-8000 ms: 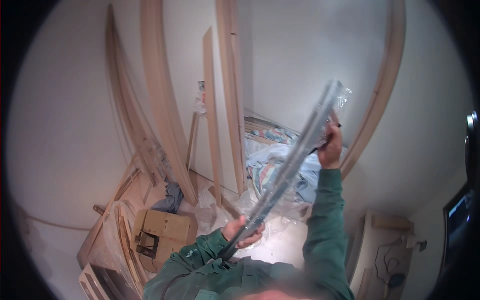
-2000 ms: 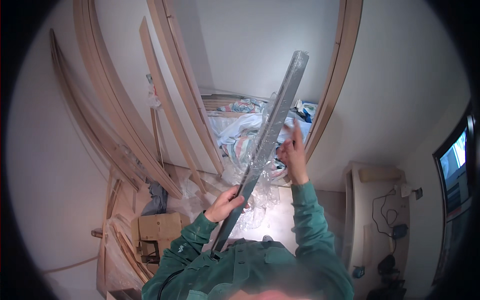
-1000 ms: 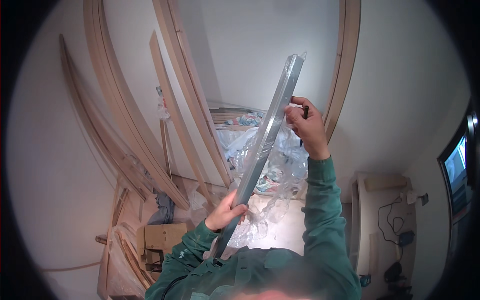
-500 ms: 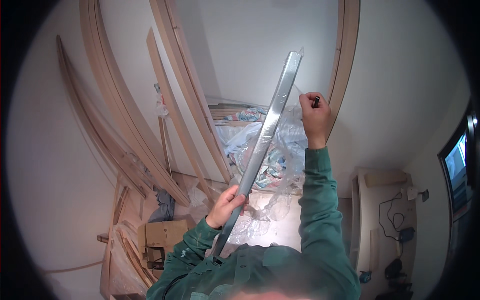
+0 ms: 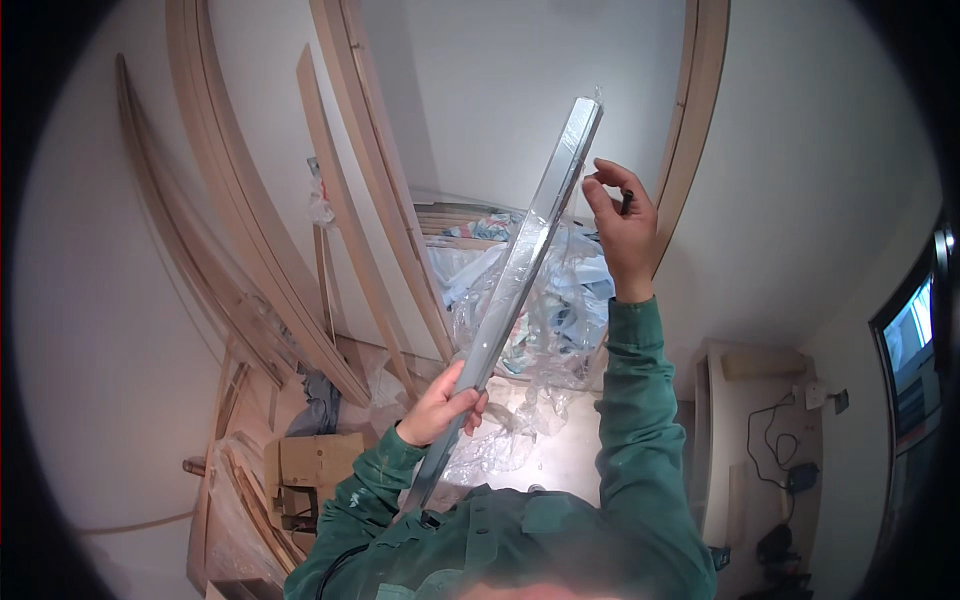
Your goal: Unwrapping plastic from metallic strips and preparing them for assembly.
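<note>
A long grey metal bar (image 5: pixel 512 290), partly wrapped in clear plastic film, slants up and away from my chest. My left hand (image 5: pixel 443 408) is closed round its lower part. Close to the right of the bar's upper part is my right hand (image 5: pixel 625 225). Its thumb and forefinger reach toward the film on the bar; I cannot tell whether they touch it. The curled fingers keep hold of a small black stick-like tool (image 5: pixel 627 202), mostly hidden in the palm. Loose clear plastic film (image 5: pixel 525 420) lies below the bar.
Crumpled plastic and cloth (image 5: pixel 570 300) lie between the wooden frame posts. Wooden strips (image 5: pixel 345 200) lean at the left, above an opened cardboard box (image 5: pixel 315 462). On the right, a cabinet (image 5: pixel 715 440) stands near a cord with a black adapter (image 5: pixel 802 477).
My right hand has moved slightly up and toward the bar, its thumb and forefinger parting. The bar has turned a little in my left hand, showing another side.
</note>
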### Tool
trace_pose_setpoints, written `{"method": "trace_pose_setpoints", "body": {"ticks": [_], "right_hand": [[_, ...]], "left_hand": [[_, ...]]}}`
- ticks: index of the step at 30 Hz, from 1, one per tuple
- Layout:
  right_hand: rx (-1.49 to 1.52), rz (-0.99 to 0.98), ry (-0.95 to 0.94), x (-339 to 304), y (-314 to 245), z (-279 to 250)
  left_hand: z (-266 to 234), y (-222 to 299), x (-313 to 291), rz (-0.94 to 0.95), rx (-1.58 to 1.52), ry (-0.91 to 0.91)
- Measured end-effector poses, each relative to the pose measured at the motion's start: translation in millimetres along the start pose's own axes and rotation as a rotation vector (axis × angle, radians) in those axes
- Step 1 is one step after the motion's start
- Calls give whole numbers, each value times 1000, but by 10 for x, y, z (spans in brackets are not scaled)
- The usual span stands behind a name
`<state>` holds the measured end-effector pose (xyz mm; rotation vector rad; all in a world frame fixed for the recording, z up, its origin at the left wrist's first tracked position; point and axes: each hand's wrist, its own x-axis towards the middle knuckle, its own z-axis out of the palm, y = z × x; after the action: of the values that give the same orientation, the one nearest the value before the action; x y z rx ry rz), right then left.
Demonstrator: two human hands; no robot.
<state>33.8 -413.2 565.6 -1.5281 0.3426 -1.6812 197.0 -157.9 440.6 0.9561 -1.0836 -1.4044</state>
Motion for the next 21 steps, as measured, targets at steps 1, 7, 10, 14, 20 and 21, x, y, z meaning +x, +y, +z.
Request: {"method": "trace_pose_setpoints", "body": {"ticks": [1, 7, 10, 14, 20, 21], "right_hand": [[-52, -50, -17, 12, -21, 8], [-201, -82, 13, 75, -49, -90], [-456, -232, 150, 173, -79, -135], [-597, -422, 337, 548, -79, -277], [-732, -392, 466, 1271, -295, -465], [-779, -281, 500, 1395, -333, -590]], "left_hand": [[18, -32, 25, 14, 37, 6], [92, -110, 124, 10, 172, 38], [194, -101, 117, -27, 176, 47], [290, -158, 97, -64, 126, 15], [284, -150, 84, -63, 104, -17], [294, -131, 88, -45, 89, -17]]}}
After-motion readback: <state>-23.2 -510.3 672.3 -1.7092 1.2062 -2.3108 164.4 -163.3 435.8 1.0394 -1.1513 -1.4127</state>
